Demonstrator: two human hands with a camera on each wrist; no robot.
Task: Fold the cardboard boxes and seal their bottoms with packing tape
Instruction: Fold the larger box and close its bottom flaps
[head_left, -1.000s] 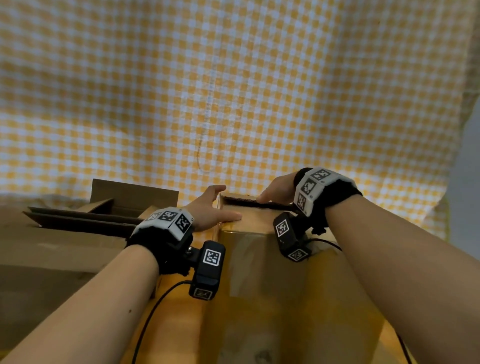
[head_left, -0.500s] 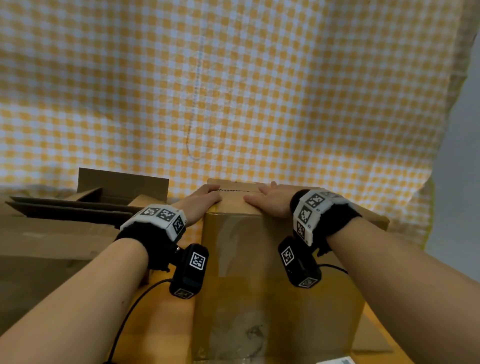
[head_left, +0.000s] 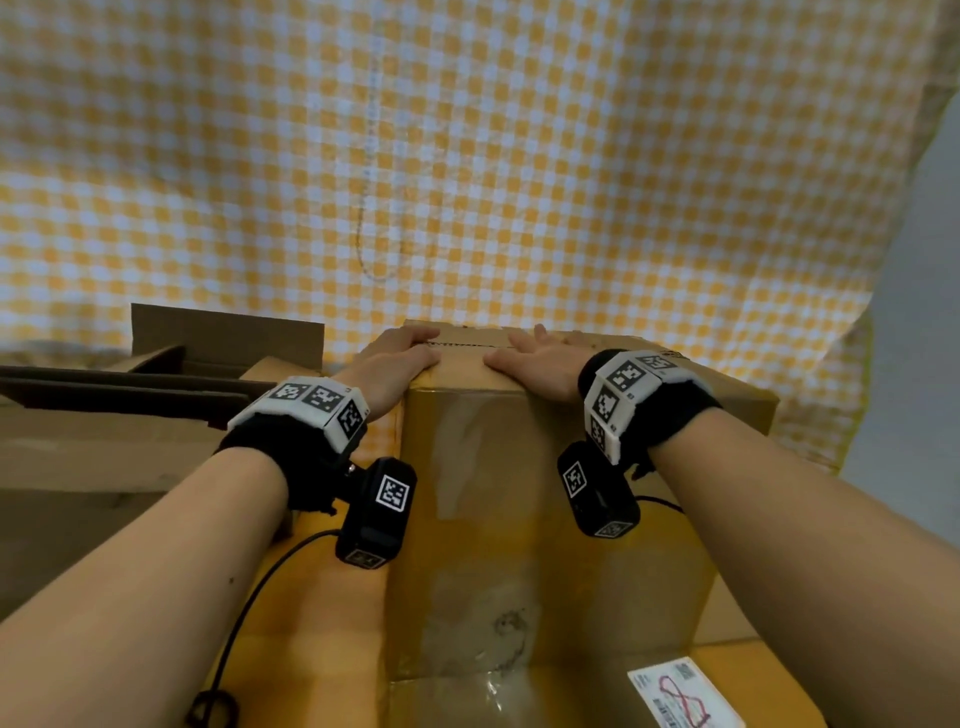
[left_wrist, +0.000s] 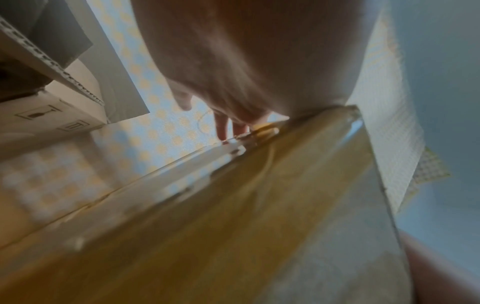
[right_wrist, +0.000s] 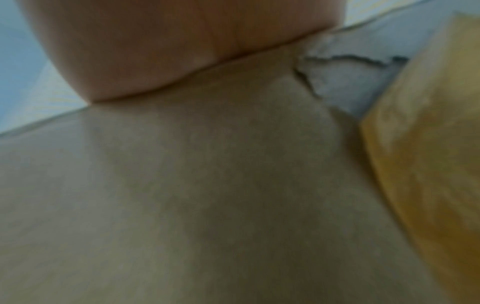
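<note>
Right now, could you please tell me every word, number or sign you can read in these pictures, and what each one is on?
No words or numbers can be read.
Shipping label on the flat cardboard at lower right: printed lines and a red scribble, too small to read.
White box in the left wrist view: handling signs, one looks like a wine glass; no words legible.
Wristbands and wrist cameras: black-and-white square code markers, no text.

Your head camera looks forward and down over the cardboard box (head_left: 545, 493) — each wrist camera sits close beneath its palm, facing along that same box's side.
</note>
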